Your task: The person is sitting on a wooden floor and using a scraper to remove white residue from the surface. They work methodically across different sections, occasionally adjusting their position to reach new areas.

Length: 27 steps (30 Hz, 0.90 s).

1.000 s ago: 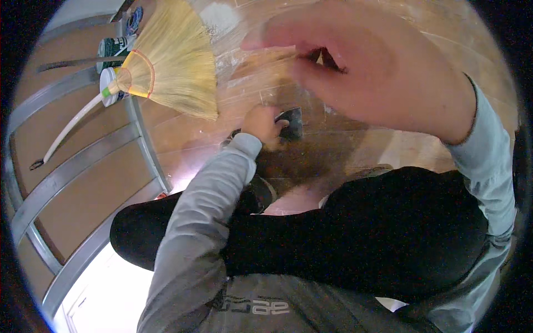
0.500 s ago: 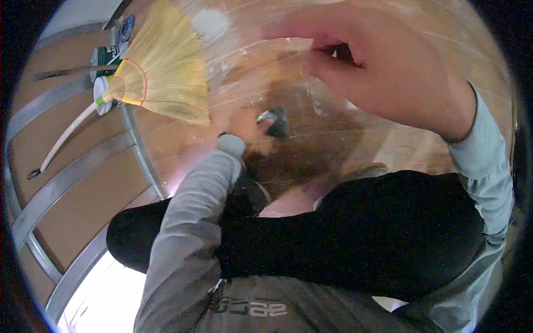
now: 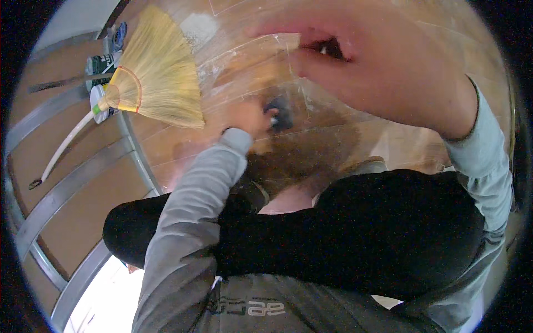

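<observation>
My left hand (image 3: 247,119), smeared by motion, is down near the wooden floor with its fingers around a small dark flat object (image 3: 282,114). What kind of object it is does not show clearly. Closer to the camera, my right hand (image 3: 383,69) is raised over the floor, thumb and index finger curled toward each other in a pinch. Whether a thin thing sits between those fingertips I cannot make out. Left of my left hand stands a straw broom (image 3: 164,72) with yellow bristles and a pale handle.
Whitish marks and a powdery white patch (image 3: 199,29) lie on the wooden floor (image 3: 327,130). A grey metal frame (image 3: 102,152) with brown panels runs along the left. Beside the broom are a dark green can (image 3: 95,67), a white round lid (image 3: 98,102) and a blue item (image 3: 120,34).
My left hand and the dark object have shifted slightly right and away from me. My right hand keeps its pinch and appears a little further left. The broom has barely shifted in view.
</observation>
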Tool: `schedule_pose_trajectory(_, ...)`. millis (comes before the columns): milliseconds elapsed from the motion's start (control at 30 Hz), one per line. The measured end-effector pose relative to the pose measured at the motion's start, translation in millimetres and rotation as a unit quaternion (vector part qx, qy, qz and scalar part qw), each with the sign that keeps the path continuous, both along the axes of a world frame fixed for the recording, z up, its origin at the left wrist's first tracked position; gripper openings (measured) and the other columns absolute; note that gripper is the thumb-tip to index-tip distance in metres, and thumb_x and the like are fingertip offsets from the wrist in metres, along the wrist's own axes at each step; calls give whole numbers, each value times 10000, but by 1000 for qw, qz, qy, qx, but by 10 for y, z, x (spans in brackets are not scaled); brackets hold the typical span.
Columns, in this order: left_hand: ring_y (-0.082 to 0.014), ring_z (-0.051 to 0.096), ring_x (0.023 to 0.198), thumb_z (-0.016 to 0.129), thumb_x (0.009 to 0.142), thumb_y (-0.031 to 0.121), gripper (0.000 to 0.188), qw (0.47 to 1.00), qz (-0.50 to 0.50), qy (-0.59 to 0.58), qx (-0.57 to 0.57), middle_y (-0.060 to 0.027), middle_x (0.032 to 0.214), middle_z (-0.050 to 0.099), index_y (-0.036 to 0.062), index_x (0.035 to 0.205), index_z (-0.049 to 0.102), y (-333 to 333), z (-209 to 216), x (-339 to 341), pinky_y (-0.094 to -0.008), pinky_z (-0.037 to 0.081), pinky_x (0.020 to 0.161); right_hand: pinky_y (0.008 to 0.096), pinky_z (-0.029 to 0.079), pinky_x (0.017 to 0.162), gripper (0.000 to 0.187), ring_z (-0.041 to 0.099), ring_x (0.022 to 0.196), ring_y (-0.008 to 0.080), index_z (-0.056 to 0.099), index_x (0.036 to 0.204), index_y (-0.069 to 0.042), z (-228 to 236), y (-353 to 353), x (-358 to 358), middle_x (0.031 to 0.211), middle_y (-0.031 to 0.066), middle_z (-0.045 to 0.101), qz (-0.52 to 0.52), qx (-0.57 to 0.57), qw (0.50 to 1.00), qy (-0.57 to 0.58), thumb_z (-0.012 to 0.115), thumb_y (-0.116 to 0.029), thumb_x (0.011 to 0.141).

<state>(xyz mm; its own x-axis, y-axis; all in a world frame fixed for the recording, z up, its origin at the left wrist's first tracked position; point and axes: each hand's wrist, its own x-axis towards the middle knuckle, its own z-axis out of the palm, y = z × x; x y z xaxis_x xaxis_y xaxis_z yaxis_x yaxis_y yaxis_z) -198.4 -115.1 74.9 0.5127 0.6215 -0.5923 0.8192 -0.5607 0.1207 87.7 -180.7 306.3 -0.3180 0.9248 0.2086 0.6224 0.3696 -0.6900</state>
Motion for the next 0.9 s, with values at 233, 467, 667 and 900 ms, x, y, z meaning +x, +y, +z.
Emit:
schedule_pose_trajectory(233, -413, 660, 1018, 622, 902, 513, 507, 994, 30, -100, -25, -181, 1147, 694, 117, 1214, 676, -42, -190, 47, -518, 519, 893, 424, 512, 704, 312, 647, 784, 341, 645, 1134, 44, 357, 80, 160, 834, 203, 653, 10, -154, 988, 26, 566, -78, 859)
schedule_pose_trajectory(467, -401, 647, 1073, 678, 896, 447, 454, 998, -14, -59, 5, -219, 1170, 671, 59, 1132, 703, -187, -257, 353, -489, 492, 960, 418, 519, 699, 306, 643, 746, 336, 646, 1132, 42, 246, -28, 14, 808, 200, 660, -33, -110, 993, 15, 578, -89, 864)
schedule_pose_trajectory(667, -415, 637, 1077, 694, 883, 400, 422, 996, 49, -68, -26, -213, 1139, 676, 47, 1113, 708, -119, -282, 322, -504, 495, 945, 420, 522, 709, 314, 651, 768, 347, 650, 1132, 32, 147, -26, 77, 852, 203, 672, 5, -70, 997, 33, 598, -93, 849)
schedule_pose_trajectory(900, -407, 656, 1051, 687, 896, 397, 423, 998, -15, -52, 33, -213, 1134, 686, 32, 1109, 703, -54, -178, 260, -482, 514, 926, 432, 517, 729, 315, 647, 797, 366, 651, 1113, 33, -13, -123, 133, 869, 211, 669, -46, -48, 997, 27, 609, -95, 828)
